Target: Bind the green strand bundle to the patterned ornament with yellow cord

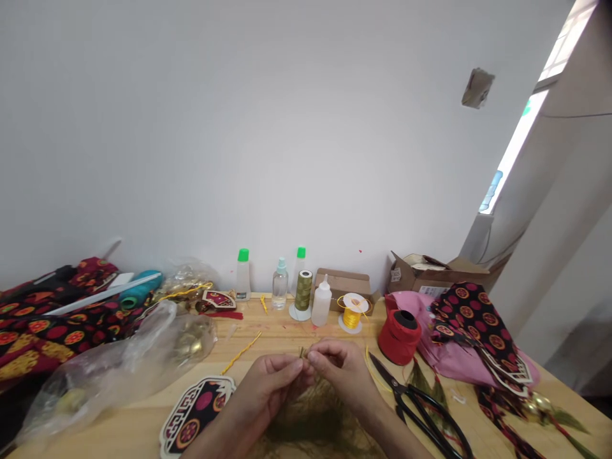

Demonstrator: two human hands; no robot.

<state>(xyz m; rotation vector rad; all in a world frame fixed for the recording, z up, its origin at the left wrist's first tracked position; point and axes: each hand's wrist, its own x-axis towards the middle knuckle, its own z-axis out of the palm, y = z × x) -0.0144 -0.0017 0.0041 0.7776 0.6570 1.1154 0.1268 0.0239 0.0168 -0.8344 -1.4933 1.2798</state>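
Note:
Both hands meet near the front middle of the wooden table. My left hand (273, 380) is closed in a pinch on a small tuft of olive-green threads (301, 352), whose short ends stick up between the fingertips. From the other side my right hand (343, 371) pinches the same tuft, its thumb and forefinger pressed together. Beneath the hands lies a blurred dark green mass of thread (308, 424). Left of my left forearm is a patterned fabric piece with a white border (203, 408). Black-handled scissors (399, 389) lie beside my right forearm.
Behind the hands stand a green thread spool (303, 292), a squeeze bottle (322, 305), a yellow cord spool (352, 313) and a red thread cone (400, 338). Plastic bags (138, 357) and patterned cloth (52, 325) crowd the left. Pink cloth (442, 363) and tassels lie right.

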